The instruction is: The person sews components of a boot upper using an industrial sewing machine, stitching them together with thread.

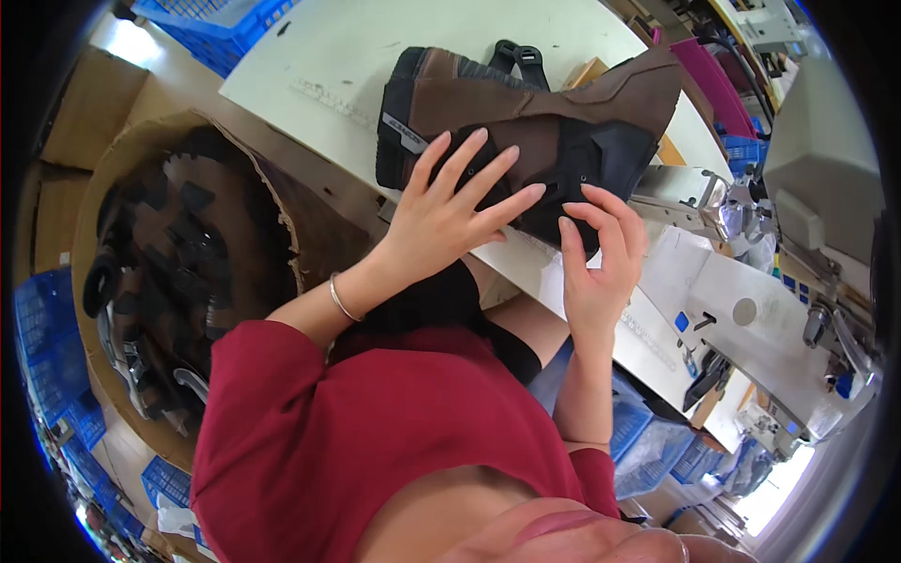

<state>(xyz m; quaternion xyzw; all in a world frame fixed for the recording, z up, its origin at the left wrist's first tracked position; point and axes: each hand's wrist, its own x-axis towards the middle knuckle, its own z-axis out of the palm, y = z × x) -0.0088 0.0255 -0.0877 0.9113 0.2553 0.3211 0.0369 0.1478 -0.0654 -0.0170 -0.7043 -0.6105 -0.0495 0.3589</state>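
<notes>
A brown and black boot lies on its side across the white table, its dark ribbed sole end to the left and its shaft to the right. My left hand rests on the boot's near side, palm down with the fingers spread. By the black panel at the shaft's near edge is my right hand. Its fingers are bent and the thumb stands apart from them; the fingertips touch or hover just over the panel, and I see nothing held between them. Behind the boot, black straps with a buckle stick up.
The white table has ruler markings along it. A sewing machine stands close on the right. At my left, a large cardboard drum holds several brown and black boot pieces. A blue crate sits beyond the table's far left edge.
</notes>
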